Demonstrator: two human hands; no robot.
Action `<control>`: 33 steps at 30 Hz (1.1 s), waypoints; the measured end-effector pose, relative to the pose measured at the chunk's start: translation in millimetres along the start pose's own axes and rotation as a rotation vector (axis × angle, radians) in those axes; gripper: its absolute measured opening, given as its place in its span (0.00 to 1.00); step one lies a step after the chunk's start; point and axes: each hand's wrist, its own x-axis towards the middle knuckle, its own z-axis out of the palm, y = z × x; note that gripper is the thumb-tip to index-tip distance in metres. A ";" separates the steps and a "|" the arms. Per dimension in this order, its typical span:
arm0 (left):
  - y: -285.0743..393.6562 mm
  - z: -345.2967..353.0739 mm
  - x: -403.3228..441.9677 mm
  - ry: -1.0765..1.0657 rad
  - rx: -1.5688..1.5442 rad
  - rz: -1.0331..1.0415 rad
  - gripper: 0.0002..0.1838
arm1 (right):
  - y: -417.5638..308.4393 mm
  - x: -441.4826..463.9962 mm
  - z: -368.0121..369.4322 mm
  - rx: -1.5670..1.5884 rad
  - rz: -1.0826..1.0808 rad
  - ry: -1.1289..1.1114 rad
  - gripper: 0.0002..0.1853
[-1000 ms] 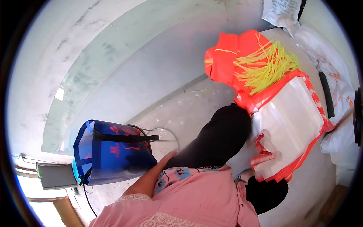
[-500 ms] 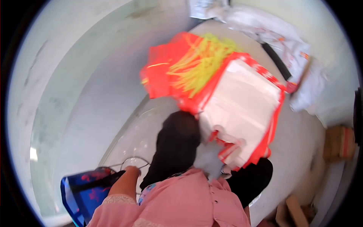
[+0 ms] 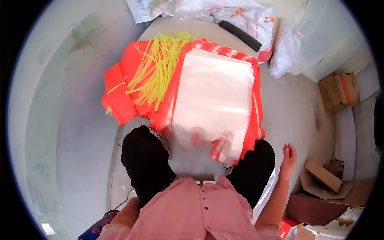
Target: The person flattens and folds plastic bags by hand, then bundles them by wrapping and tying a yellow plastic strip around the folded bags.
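Observation:
My right hand point(image 3: 289, 155) is raised beside my right knee, its fingers curled, with nothing visible in them. Low on the left, my left hand point(image 3: 135, 202) hangs beside my thigh near a blue bag point(image 3: 98, 227); its fingers are hidden. In front of my knees lies a stack of white plastic bags point(image 3: 214, 88) on red ones point(image 3: 257, 108). Yellow-green strips point(image 3: 160, 66) spread over red material point(image 3: 130, 60) to the left of the stack. A red bundle point(image 3: 119, 94) tied with a yellow band sits at its far left.
A black bar point(image 3: 240, 35) lies behind the stack, near white printed sacks point(image 3: 240, 18). At the right stand a cardboard box point(image 3: 340, 92) and, lower down, opened cardboard pieces point(image 3: 324, 178). A pale wall point(image 3: 72, 132) runs along the left.
The view has swung to the right, so the stack now sits centrally and the blue bag has slid to the lower left edge. My right hand has come into view.

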 end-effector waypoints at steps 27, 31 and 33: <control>193.9 -396.7 -319.0 1.319 -0.909 1.036 0.24 | -136.3 53.8 252.7 -0.768 -0.867 -0.742 0.33; 266.2 -421.8 -341.2 1.272 -0.285 1.271 0.29 | -137.9 65.2 264.2 -0.754 -0.868 -0.722 0.34; 296.0 -429.5 -340.4 1.228 -0.106 1.248 0.30 | -139.2 70.7 267.3 -0.753 -0.878 -0.729 0.35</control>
